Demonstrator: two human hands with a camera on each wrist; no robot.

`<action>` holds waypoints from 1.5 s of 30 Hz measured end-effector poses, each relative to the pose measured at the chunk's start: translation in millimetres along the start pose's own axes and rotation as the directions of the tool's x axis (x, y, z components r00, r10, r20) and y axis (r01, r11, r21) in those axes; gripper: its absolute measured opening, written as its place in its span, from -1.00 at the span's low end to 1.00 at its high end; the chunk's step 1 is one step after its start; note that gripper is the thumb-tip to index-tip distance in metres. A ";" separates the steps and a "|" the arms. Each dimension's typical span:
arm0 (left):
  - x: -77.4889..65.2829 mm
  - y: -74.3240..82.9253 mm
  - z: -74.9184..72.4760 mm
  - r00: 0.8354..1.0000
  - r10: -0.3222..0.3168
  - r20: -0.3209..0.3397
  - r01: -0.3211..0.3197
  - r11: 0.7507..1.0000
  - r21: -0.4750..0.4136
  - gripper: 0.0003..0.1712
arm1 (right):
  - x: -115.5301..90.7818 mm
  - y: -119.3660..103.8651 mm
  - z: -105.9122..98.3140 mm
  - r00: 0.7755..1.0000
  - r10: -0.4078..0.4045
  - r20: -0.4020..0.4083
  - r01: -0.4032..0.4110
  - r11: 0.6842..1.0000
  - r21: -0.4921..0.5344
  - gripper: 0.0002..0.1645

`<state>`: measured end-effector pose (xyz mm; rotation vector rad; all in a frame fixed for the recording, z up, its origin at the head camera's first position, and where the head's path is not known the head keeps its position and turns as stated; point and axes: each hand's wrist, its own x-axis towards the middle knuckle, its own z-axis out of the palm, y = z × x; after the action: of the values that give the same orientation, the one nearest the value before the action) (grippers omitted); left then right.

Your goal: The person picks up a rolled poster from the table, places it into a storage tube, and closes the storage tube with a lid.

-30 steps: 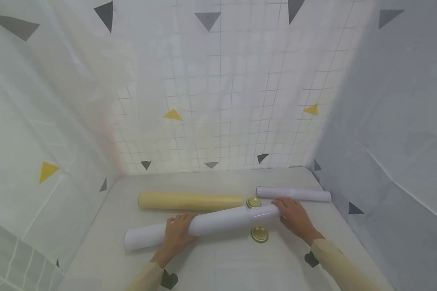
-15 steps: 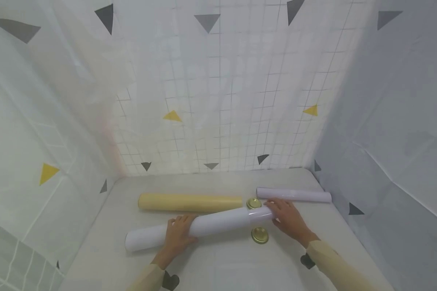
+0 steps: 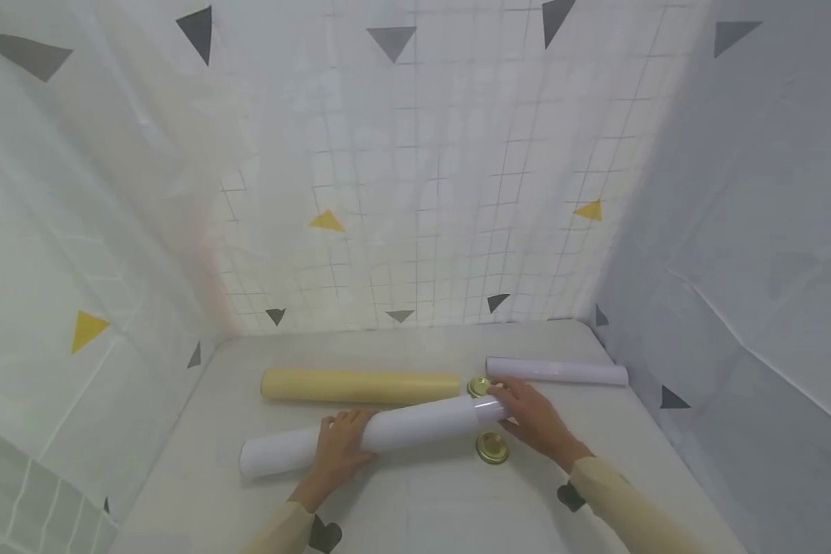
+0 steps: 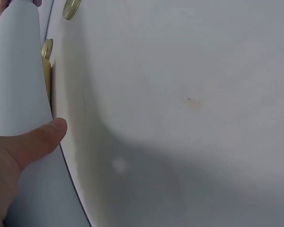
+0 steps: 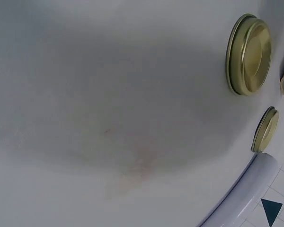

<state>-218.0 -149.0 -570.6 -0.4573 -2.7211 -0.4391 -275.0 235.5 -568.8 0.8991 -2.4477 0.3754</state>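
Note:
A long white tube (image 3: pixel 422 425) slants across the table in the head view, its right end higher in the frame. My left hand (image 3: pixel 339 450) grips it left of its middle, the thumb on the near side. Out of the tube's right end shows a short stretch of a thinner, glossy pale-lilac roll (image 3: pixel 490 408). The fingers of my right hand (image 3: pixel 536 422) curl over that roll's outer end and hide it. In the left wrist view the thumb (image 4: pixel 42 139) lies across the tube. No part of the right hand shows in the right wrist view.
Behind the white tube lies a tan tube (image 3: pixel 360 385). Gold jar lids sit near its right end, one farther back (image 3: pixel 478 386) and one nearer (image 3: pixel 492 448). Another pale-lilac roll (image 3: pixel 557 371) lies at the back right. White sheeting (image 3: pixel 415 192) walls off the table (image 3: pixel 402 346).
My right hand has moved left along with the glossy roll, and less of the roll shows outside the white tube. The left hand has kept its grip, and the tube has barely moved.

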 end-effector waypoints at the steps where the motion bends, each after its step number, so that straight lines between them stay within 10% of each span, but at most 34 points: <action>1: -0.1 -0.1 0.6 1.000 0.000 -0.001 0.000 1.000 -0.007 -0.08 | 0.4 -0.8 1.2 1.000 -0.001 -0.002 0.001 1.000 0.008 -0.18; 26: 1.4 -3.7 10.3 1.000 -0.014 0.005 0.014 1.000 0.006 -0.07 | -7.4 3.2 4.2 0.984 0.118 0.130 -0.137 0.980 0.144 0.01; 37: 0.5 -5.3 7.4 1.000 -0.016 -0.008 0.017 1.000 0.018 -0.08 | -12.5 -2.9 -2.9 0.861 0.386 0.331 -0.459 0.870 0.181 -0.32; 45: -0.4 -6.3 9.4 1.000 -0.002 -0.022 0.003 0.999 0.034 -0.08 | -10.2 -1.0 -0.1 0.862 0.395 0.317 -0.477 0.845 0.241 -0.49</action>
<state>-222.6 -151.5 -580.6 -0.4376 -2.7035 -0.3949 -267.5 240.2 -574.2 0.5082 -2.8887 0.8834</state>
